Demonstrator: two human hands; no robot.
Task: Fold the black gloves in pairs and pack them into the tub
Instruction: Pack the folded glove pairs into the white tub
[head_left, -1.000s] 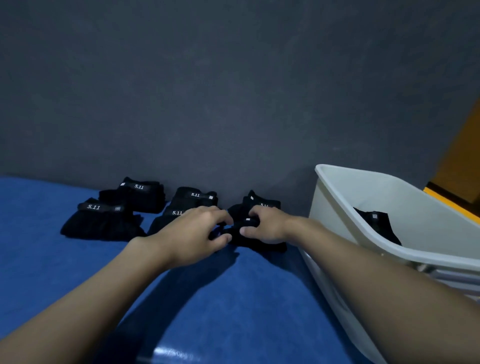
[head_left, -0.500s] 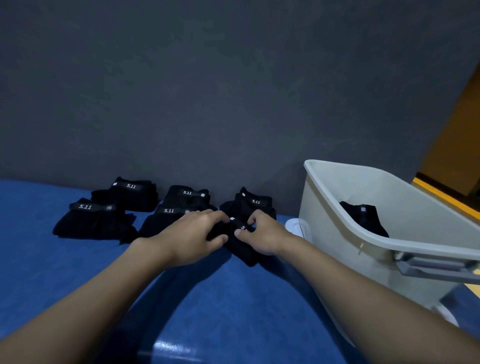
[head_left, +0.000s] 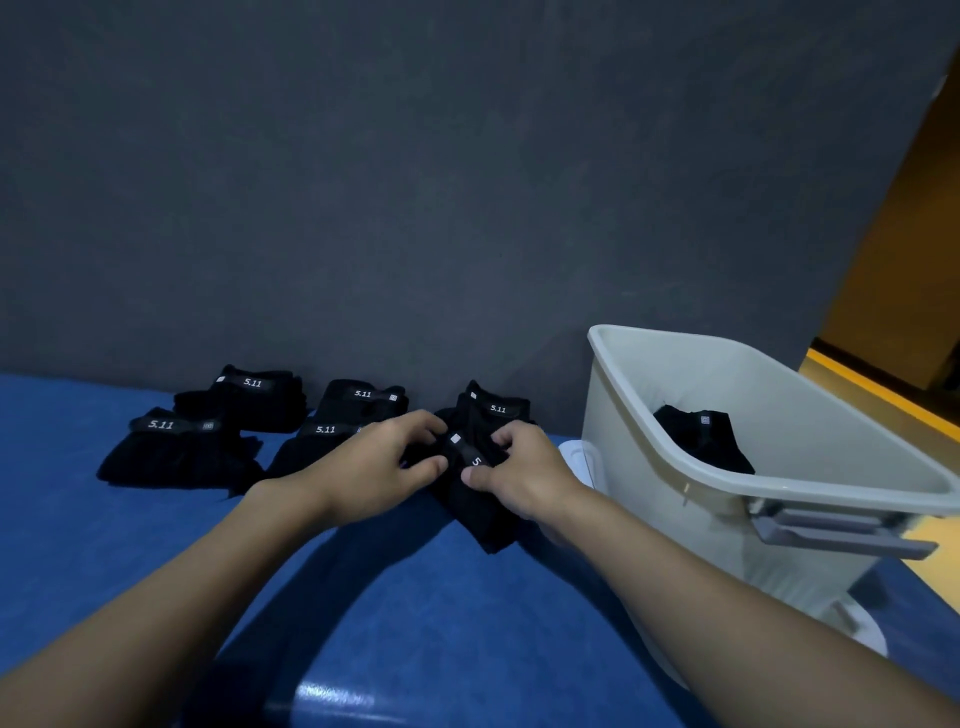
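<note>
Both hands grip one black glove pair (head_left: 475, 501) on the blue surface, its white label showing between my fingers. My left hand (head_left: 371, 467) pinches its left side; my right hand (head_left: 524, 475) pinches its right side by the cuff. Behind it lies another black glove pair (head_left: 493, 408) marked 5.11. Further left lie several more folded pairs, among them one (head_left: 176, 452) at the far left and one (head_left: 358, 397) by the wall. A pale tub (head_left: 779, 488) stands tilted at the right with a black pair (head_left: 701, 436) inside.
The blue surface (head_left: 415, 623) runs up to a dark grey wall (head_left: 415, 182) just behind the gloves. The tub has a grey handle (head_left: 836, 530) on its near side. A white object (head_left: 576, 452) peeks out beside the tub. An orange area (head_left: 909, 291) lies at the far right.
The pair in my hands has been drawn toward me and turned, so it now hangs lengthwise off my right hand. The view has swung right, showing more of the tub's side and handle.
</note>
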